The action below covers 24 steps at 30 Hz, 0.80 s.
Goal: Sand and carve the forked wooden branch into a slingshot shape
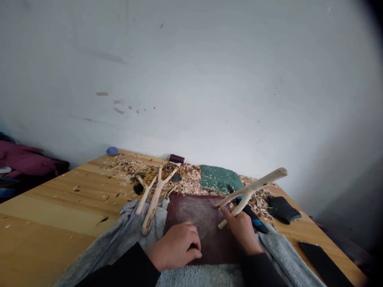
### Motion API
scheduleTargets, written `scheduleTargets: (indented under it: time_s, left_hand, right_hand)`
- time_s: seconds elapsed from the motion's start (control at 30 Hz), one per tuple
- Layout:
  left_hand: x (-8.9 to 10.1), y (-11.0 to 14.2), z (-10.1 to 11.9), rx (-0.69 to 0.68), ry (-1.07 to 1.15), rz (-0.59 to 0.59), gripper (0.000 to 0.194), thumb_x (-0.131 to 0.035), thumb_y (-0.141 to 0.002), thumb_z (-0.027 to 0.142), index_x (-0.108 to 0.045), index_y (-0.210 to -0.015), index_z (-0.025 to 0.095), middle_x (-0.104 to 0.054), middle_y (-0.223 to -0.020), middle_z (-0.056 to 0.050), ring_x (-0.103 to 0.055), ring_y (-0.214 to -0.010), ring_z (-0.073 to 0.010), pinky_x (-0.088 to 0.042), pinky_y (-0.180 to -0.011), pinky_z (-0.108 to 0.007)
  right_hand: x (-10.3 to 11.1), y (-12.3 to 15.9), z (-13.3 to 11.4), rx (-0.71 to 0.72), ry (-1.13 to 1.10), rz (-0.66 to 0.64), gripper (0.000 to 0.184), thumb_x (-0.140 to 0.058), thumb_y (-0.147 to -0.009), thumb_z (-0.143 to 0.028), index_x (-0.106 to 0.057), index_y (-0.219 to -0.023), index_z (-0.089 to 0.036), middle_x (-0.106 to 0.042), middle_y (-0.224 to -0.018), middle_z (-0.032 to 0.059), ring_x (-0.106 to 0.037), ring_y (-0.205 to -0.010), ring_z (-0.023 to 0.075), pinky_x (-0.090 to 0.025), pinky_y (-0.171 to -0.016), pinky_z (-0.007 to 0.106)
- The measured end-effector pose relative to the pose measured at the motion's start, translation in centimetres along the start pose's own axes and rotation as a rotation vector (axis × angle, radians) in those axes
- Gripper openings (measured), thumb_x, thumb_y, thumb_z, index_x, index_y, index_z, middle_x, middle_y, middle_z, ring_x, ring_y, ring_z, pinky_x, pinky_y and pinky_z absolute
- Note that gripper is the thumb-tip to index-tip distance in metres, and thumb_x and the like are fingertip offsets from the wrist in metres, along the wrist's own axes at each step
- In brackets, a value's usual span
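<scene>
One forked branch (254, 189) sits pinched in the right grip (241, 229), long axis aimed at the table's (60, 203) far right corner; the left grip (175, 247) curls closed on a leather pad (197, 213)

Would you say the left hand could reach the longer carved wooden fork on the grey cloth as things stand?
Probably yes: the left hand rests on the dark leather sheet, and only grey cloth appears between it and the fork.

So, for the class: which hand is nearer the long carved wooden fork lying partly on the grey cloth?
Left. The left hand rests just right of the carved wooden fork; the right hand is farther off to its right.
</scene>
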<state>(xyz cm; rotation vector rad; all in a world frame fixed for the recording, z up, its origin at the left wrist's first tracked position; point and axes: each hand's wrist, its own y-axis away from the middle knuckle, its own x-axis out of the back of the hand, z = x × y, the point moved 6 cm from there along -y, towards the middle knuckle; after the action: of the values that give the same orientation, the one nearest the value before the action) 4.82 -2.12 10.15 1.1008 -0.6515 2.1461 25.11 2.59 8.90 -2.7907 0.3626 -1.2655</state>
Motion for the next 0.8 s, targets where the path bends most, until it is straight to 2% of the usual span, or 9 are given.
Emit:
scheduleTargets:
  time_s: [0.17, 0.27, 0.33, 0.43, 0.57, 0.63, 0.8]
  left_hand:
    - [-0.4, -0.1, -0.4, 0.002, -0.019, 0.004, 0.004, -0.069, -0.081, 0.026, -0.073, -0.080, 0.024, -0.069, -0.081, 0.001, -0.060, -0.083, -0.0164, -0.043, -0.078, -0.028]
    - [-0.4, -0.1, -0.5, -0.003, -0.018, -0.001, 0.004, -0.069, -0.081, 0.026, -0.073, -0.080, 0.024, -0.069, -0.083, 0.001, -0.061, -0.084, -0.0164, -0.042, -0.076, -0.027]
    - [-0.4, -0.1, -0.4, -0.009, -0.015, -0.002, 0.004, -0.069, -0.081, 0.026, -0.072, -0.080, 0.024, -0.069, -0.083, 0.001, -0.060, -0.084, -0.0162, -0.042, -0.076, -0.026]
    - [-0.2, 0.0, -0.3, -0.014, -0.014, 0.003, 0.003, -0.070, -0.081, 0.025, -0.072, -0.080, 0.023, -0.069, -0.083, 0.001, -0.061, -0.084, -0.0159, -0.042, -0.076, -0.026]
    - [0.0, 0.1, -0.2, -0.015, -0.007, 0.006, 0.002, -0.071, -0.080, 0.024, -0.072, -0.080, 0.023, -0.069, -0.082, 0.001, -0.061, -0.083, -0.0153, -0.043, -0.076, -0.026]
    - [-0.1, 0.1, -0.2, -0.007, -0.003, 0.006, 0.003, -0.070, -0.081, 0.024, -0.072, -0.079, 0.023, -0.069, -0.082, 0.001, -0.061, -0.083, -0.0154, -0.043, -0.076, -0.026]
    - [-0.3, 0.0, -0.4, 0.004, -0.012, -0.006, 0.003, -0.071, -0.080, 0.025, -0.072, -0.080, 0.023, -0.069, -0.082, 0.001, -0.061, -0.084, -0.0161, -0.044, -0.078, -0.027]
  right_hand:
    - [-2.9, 1.8, -2.3, 0.093, -0.193, -0.198, 0.038, -0.052, -0.082, -0.049, -0.041, -0.055, -0.024, -0.048, -0.042, -0.0033, -0.046, -0.038, 0.0122, -0.034, -0.040, 0.022]
    - [-3.6, 2.1, -2.8, 0.141, -0.255, -0.265, 0.037, -0.054, -0.081, -0.049, -0.041, -0.057, -0.024, -0.045, -0.042, -0.0049, -0.043, -0.038, 0.0109, -0.032, -0.040, 0.022]
    - [-3.0, 1.6, -1.9, 0.066, -0.179, -0.211, 0.039, -0.052, -0.081, -0.050, -0.042, -0.055, -0.024, -0.046, -0.041, -0.0039, -0.046, -0.039, 0.0118, -0.034, -0.041, 0.022]
    - [-1.0, 0.4, -0.1, -0.051, -0.064, -0.052, 0.040, -0.048, -0.083, -0.050, -0.043, -0.054, -0.024, -0.052, -0.046, -0.0004, -0.054, -0.046, 0.0153, -0.037, -0.046, 0.024]
    - [1.0, -0.3, 1.1, -0.082, 0.039, 0.084, 0.039, -0.048, -0.083, -0.051, -0.047, -0.055, -0.024, -0.056, -0.054, 0.0034, -0.059, -0.058, 0.0198, -0.036, -0.052, 0.026]
    - [0.7, -0.2, 0.6, -0.037, 0.040, 0.068, 0.038, -0.051, -0.081, -0.049, -0.044, -0.053, -0.024, -0.055, -0.052, 0.0027, -0.057, -0.055, 0.0193, -0.035, -0.052, 0.026]
    - [-1.7, 1.5, -2.3, 0.119, -0.058, -0.065, 0.038, -0.055, -0.078, -0.046, -0.037, -0.051, -0.024, -0.048, -0.047, -0.0009, -0.050, -0.049, 0.0155, -0.034, -0.048, 0.025]
